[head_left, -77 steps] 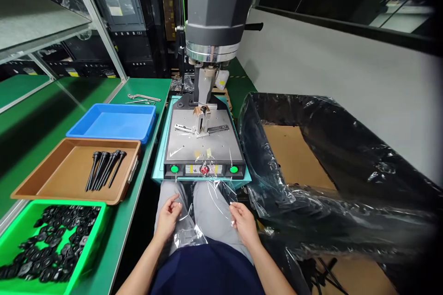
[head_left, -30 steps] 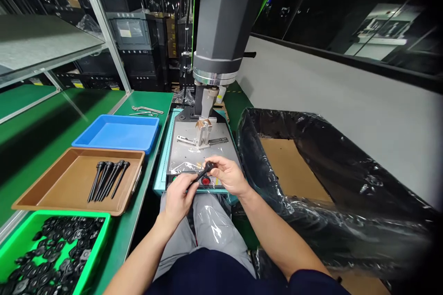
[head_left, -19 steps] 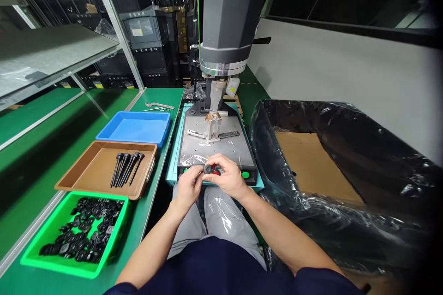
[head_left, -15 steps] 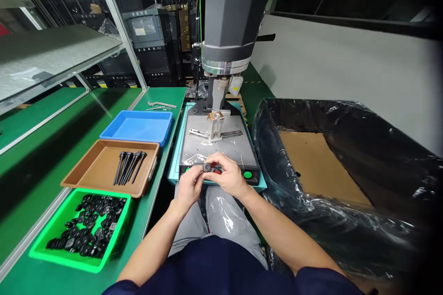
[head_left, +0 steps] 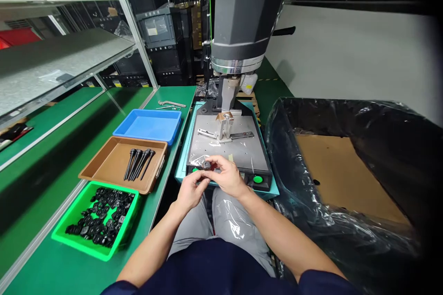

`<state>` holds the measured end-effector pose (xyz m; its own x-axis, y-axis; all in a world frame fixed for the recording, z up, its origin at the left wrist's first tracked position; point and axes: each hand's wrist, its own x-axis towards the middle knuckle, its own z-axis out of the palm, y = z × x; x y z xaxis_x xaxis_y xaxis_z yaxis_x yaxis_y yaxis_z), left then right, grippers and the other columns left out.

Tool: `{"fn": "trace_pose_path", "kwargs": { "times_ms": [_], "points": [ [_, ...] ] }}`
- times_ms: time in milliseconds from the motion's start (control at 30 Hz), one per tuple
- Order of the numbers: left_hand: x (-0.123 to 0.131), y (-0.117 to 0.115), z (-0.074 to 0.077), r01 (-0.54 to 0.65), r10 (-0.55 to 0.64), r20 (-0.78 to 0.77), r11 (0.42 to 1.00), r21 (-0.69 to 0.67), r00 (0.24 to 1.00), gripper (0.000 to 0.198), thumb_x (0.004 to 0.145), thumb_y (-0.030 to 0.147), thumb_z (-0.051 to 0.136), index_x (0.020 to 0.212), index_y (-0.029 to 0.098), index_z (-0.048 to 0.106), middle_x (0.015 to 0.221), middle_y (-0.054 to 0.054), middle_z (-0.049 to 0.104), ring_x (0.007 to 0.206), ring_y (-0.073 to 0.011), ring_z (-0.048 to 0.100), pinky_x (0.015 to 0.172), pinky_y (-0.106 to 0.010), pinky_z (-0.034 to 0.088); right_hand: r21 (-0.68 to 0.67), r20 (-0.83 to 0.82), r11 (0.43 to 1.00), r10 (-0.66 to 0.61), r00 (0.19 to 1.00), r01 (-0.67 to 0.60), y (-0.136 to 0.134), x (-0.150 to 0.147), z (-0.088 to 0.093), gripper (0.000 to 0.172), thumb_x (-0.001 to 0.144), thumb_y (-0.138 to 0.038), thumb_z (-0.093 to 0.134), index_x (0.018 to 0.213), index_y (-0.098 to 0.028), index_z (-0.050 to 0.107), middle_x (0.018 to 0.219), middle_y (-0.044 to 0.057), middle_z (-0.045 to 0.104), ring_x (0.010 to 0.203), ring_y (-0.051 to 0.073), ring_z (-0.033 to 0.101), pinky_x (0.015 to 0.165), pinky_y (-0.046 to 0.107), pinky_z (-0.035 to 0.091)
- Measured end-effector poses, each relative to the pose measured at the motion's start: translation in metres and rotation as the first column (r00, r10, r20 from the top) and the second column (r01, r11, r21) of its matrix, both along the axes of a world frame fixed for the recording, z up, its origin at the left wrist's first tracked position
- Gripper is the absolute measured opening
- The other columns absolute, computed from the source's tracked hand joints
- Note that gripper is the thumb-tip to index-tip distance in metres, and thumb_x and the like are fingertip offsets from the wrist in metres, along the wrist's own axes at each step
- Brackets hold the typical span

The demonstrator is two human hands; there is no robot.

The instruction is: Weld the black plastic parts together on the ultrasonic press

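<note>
A small round black part point(head_left: 206, 165) with a hole in its middle is held up between my two hands, in front of the machine's base. My right hand point(head_left: 226, 177) pinches it from the right with thumb and fingertips. From below and left, the closed fingers of my left hand point(head_left: 190, 189) meet it, and they hide its underside. Just beyond my hands lies the grey metal machine table point(head_left: 214, 153), bearing a clear upright fixture point(head_left: 225, 126) beneath the dark machine head point(head_left: 238, 14).
On the green bench to the left are a green bin point(head_left: 107, 252) of small black parts, a brown tray point(head_left: 100, 159) with several black rods and a blue tray point(head_left: 145, 124). Wrenches point(head_left: 172, 103) lie behind. A plastic-lined container point(head_left: 287, 147) holding cardboard stands right.
My view has turned slightly left, so the surroundings sit further right. The black part stands a little higher above my left fingers, and both hands keep close together.
</note>
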<state>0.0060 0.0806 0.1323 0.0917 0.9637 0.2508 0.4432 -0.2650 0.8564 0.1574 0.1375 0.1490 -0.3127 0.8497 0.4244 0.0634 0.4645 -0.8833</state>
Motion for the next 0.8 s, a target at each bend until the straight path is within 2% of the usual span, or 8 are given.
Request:
{"fn": "trace_pose_path", "kwargs": {
  "times_ms": [200,300,400,467,533,633,700,800],
  "points": [
    [-0.008,-0.007,0.008,-0.047,0.046,0.01,0.998,0.046,0.999,0.024,0.092,0.034,0.052,0.088,0.019,0.069,0.093,-0.008,0.067,0.089,-0.02,0.062,0.083,-0.033,0.05,0.072,0.013,0.997,-0.002,1.0,0.001,-0.004,-0.017,0.001,0.023,0.076,-0.029,0.074,0.093,-0.022,0.061,0.084,0.002,0.065,0.075,0.018,0.063,0.072,0.033,0.054],
    [-0.027,-0.008,0.022,-0.076,0.083,-0.072,0.992,0.096,0.994,0.023,0.092,0.033,0.052,0.088,0.019,0.069,0.094,-0.008,0.066,0.088,-0.0188,0.062,0.081,-0.032,0.05,0.075,-0.029,0.996,0.053,0.998,-0.051,-0.006,-0.021,0.003,0.037,0.075,-0.03,0.076,0.107,-0.025,0.059,0.098,0.005,0.065,0.083,0.019,0.064,0.077,0.035,0.056],
    [-0.074,-0.004,0.044,-0.222,0.242,-0.219,0.968,0.115,0.945,0.02,0.09,0.031,0.055,0.095,0.019,0.07,0.096,-0.007,0.067,0.089,-0.0182,0.063,0.082,-0.03,0.049,0.025,-0.121,0.997,0.073,0.99,-0.071,-0.005,-0.013,0.002,0.053,0.075,-0.032,0.077,0.122,-0.026,0.053,0.108,0.008,0.063,0.089,0.021,0.065,0.076,0.037,0.058],
    [-0.119,0.0,0.058,-0.424,0.44,-0.315,0.897,0.121,0.841,0.023,0.086,0.029,0.057,0.102,0.019,0.07,0.097,-0.006,0.07,0.09,-0.0184,0.063,0.084,-0.029,0.049,-0.011,-0.154,0.998,0.062,0.986,-0.065,-0.005,-0.001,-0.001,0.049,0.078,-0.032,0.074,0.122,-0.026,0.053,0.104,0.009,0.064,0.085,0.021,0.065,0.073,0.038,0.058],
    [-0.166,0.005,0.066,-0.595,0.552,-0.444,0.802,0.051,0.706,0.027,0.085,0.028,0.056,0.108,0.019,0.069,0.101,-0.005,0.072,0.091,-0.0186,0.065,0.083,-0.028,0.048,-0.048,-0.159,0.997,0.055,0.986,-0.063,-0.006,0.012,-0.006,0.043,0.08,-0.033,0.071,0.119,-0.025,0.054,0.099,0.009,0.065,0.081,0.021,0.066,0.071,0.039,0.059],
    [-0.218,0.015,0.061,-0.715,0.43,-0.733,0.691,-0.108,0.527,0.026,0.082,0.027,0.058,0.103,0.019,0.071,0.1,-0.006,0.073,0.092,-0.0205,0.065,0.079,-0.028,0.048,-0.1,-0.154,0.994,0.017,0.988,-0.033,-0.009,0.03,-0.016,0.04,0.08,-0.034,0.071,0.117,-0.026,0.056,0.095,0.009,0.066,0.079,0.021,0.066,0.071,0.04,0.059],
    [-0.236,0.022,0.049,-0.739,0.343,-0.8,0.651,-0.176,0.492,0.023,0.076,0.022,0.063,0.096,0.018,0.073,0.094,-0.008,0.074,0.089,-0.0217,0.066,0.076,-0.027,0.048,-0.121,-0.147,0.993,-0.024,0.989,0.006,-0.011,0.04,-0.021,0.04,0.08,-0.035,0.071,0.116,-0.027,0.057,0.093,0.009,0.067,0.08,0.022,0.067,0.071,0.041,0.06],
    [-0.244,0.031,0.027,-0.74,0.289,-0.823,0.638,-0.216,0.489,0.024,0.069,0.018,0.066,0.092,0.018,0.074,0.093,-0.009,0.074,0.088,-0.0224,0.067,0.072,-0.027,0.048,-0.147,-0.117,0.987,-0.09,0.989,0.072,-0.018,0.06,-0.022,0.04,0.079,-0.037,0.072,0.115,-0.028,0.058,0.089,0.008,0.068,0.081,0.023,0.068,0.071,0.042,0.06]
  ]
}}
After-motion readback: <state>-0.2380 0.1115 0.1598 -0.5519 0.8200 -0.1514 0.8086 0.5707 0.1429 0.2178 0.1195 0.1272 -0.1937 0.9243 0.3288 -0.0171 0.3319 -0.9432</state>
